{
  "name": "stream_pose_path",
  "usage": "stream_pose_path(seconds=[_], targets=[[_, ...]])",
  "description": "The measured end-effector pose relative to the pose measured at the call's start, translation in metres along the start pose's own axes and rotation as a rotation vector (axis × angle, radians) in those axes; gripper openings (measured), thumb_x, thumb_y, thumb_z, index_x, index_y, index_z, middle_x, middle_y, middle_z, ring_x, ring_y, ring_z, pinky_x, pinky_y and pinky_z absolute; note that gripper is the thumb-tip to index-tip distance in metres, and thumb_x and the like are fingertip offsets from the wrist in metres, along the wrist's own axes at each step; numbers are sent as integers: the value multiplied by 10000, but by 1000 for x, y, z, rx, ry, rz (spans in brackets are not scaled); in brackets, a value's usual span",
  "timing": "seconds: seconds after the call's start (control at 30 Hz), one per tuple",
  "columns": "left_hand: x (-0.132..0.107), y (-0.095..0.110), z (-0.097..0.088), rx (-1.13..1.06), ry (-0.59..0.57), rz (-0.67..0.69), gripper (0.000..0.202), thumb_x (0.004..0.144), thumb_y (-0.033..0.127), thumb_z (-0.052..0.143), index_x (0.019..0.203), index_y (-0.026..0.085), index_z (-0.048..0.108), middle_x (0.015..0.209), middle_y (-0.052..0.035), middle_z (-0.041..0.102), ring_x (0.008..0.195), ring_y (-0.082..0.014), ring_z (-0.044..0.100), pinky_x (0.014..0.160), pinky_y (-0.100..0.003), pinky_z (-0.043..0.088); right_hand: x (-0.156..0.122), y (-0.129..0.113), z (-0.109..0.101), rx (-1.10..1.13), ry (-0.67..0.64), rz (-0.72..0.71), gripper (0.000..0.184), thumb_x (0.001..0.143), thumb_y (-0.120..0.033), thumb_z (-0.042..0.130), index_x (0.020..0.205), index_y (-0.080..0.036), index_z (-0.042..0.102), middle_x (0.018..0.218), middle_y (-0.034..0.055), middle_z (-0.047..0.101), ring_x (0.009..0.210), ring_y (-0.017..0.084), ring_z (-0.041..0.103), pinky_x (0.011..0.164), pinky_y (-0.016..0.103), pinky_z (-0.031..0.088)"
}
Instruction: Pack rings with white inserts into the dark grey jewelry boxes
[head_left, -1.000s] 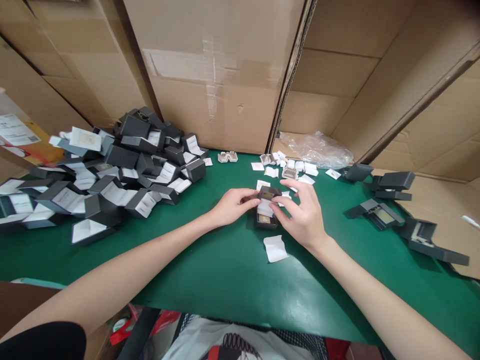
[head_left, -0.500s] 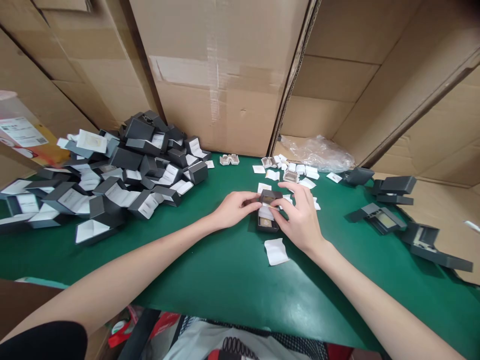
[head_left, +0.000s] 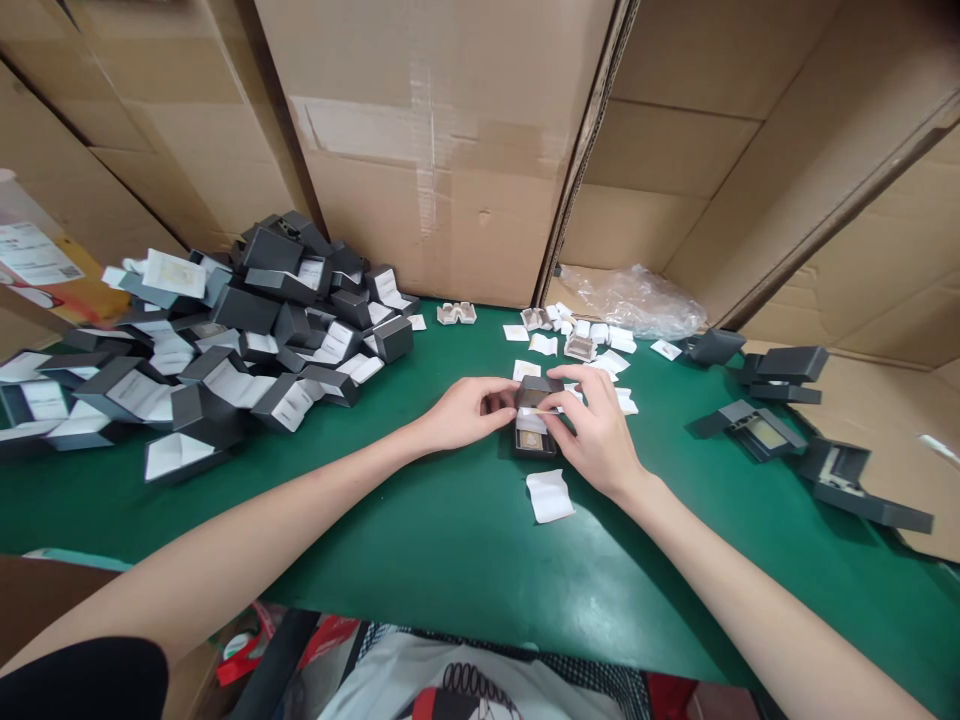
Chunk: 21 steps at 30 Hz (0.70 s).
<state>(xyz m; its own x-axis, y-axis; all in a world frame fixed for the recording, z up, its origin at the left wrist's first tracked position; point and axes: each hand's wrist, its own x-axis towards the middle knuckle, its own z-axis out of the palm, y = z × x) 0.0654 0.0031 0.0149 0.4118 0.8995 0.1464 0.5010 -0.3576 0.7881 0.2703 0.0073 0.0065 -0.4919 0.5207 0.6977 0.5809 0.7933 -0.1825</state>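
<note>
A small dark hinged box [head_left: 534,447] stands open in front of me, lid raised at the back, with something light beige in its base. At its left edge, my left hand [head_left: 474,412] is closed, thumb and fingers gripping the box's side. From the right, my right hand [head_left: 596,425] pinches a white paper-like liner piece [head_left: 531,420] inside the box, near the hinge. The exact grip of the right fingertips is partly hidden. Just nearer to me, a creased white paper square [head_left: 550,496] lies on the green table [head_left: 450,540].
On the left is a heap of open dark boxes [head_left: 247,310] with white linings. Several dark boxes [head_left: 757,430] lie at the right. Small white inserts and papers [head_left: 581,347] are scattered behind my hands. Tall cardboard boxes [head_left: 442,150] and clear plastic wrap [head_left: 637,300] line the back.
The view has shifted slightly. Both hands stay at the box; my right fingers have drawn in a little closer over the liner piece.
</note>
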Motion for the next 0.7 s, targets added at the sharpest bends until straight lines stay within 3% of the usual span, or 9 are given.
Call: stream_pose_path(seconds=[0.23,0.37,0.53,0.7], targets=[[0,5,0,-24,-25,-4,273,791,373,559,956,161,605,814,-11,620,672,-133,535,598,-232,418,-3,4,5,98,-20,45,89,877,-153,478,852,-188,556,1116,132,498,994,229,552,774,383,503],[2,13,6,46,24,-49,242,748,389,593,851,172,563,771,2,592,640,-132,510,553,-237,378,-2,5,6,78,-17,47,98,871,-154,474,852,-188,564,1107,133,504,965,233,565,756,385,504],[6,18,17,130,81,-141,214,662,295,624,777,189,479,723,16,560,616,-142,497,519,-241,338,-2,3,6,75,-13,50,102,865,-160,486,837,-187,580,1093,132,514,948,231,569,733,376,508],[8,13,16,145,91,-107,201,655,240,612,789,195,469,692,27,538,581,-134,478,492,-235,317,-2,4,3,101,3,-4,120,842,-146,519,890,-212,607,1124,120,529,1043,248,535,777,403,506]])
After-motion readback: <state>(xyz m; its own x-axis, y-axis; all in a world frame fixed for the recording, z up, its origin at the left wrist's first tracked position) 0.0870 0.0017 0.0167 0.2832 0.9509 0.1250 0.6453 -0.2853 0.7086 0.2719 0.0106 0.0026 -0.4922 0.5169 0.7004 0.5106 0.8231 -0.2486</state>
